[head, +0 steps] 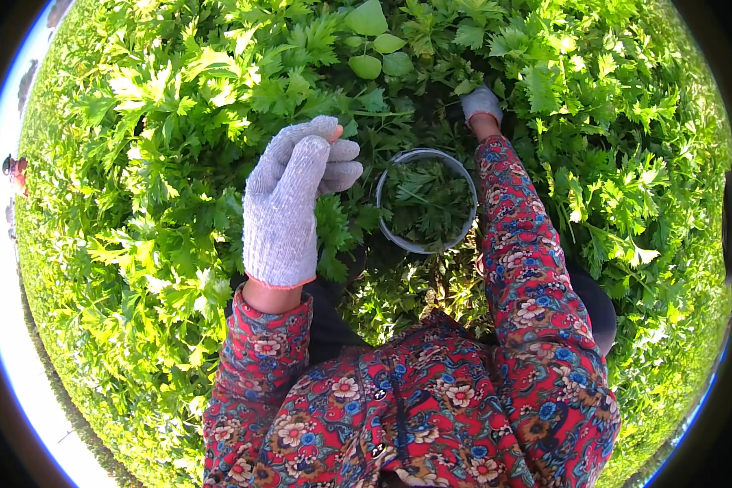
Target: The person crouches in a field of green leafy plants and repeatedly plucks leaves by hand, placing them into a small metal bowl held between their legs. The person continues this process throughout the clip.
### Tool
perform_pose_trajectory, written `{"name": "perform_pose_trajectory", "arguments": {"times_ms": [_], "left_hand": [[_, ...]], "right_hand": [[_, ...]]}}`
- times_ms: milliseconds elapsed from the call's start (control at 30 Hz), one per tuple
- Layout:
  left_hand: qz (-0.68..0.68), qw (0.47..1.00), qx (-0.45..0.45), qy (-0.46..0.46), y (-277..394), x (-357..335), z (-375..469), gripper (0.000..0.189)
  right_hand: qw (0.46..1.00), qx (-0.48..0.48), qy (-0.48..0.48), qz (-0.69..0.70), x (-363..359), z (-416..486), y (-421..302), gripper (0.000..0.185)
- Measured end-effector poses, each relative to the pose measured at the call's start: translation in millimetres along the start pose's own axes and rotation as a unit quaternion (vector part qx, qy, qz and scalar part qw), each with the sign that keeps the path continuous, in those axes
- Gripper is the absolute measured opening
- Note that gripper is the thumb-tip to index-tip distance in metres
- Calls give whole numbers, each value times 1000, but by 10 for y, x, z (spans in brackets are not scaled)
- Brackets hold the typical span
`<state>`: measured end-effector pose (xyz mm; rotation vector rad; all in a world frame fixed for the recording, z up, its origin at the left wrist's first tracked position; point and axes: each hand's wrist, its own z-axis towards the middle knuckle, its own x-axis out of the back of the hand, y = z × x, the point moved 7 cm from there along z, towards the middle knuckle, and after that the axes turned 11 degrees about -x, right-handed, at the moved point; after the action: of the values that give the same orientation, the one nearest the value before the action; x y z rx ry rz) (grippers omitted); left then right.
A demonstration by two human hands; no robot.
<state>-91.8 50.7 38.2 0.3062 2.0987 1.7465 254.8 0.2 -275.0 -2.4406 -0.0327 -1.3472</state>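
Note:
My left hand, in a light grey knitted glove with an orange cuff edge, is raised above leafy green plants. Its fingers are bent, a bare fingertip pokes out of the glove, and nothing shows in its grasp. Just right of it stands a round bucket with a pale rim, holding cut leafy greens that look like celery. Beyond the bucket, my right hand, gloved alike, reaches down among the celery-like plants. Leaves and shade hide its fingers, so what it touches cannot be told.
Dense celery-like foliage surrounds me on all sides. A broad-leaved plant grows ahead of the bucket. My dark-clad knees flank a gap with low sunlit growth. Far off at the left edge is another person in red.

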Motion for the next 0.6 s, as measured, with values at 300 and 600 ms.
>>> {"name": "perform_pose_trajectory", "arguments": {"times_ms": [300, 600], "left_hand": [[-3, 1000, -9, 2, 2, -6, 14, 28], [-2, 1000, -21, 9, -7, -25, 19, 30]], "right_hand": [[997, -23, 59, 45, 61, 186, 73, 41], [840, -3, -167, 516, 478, -629, -880, 36]]}}
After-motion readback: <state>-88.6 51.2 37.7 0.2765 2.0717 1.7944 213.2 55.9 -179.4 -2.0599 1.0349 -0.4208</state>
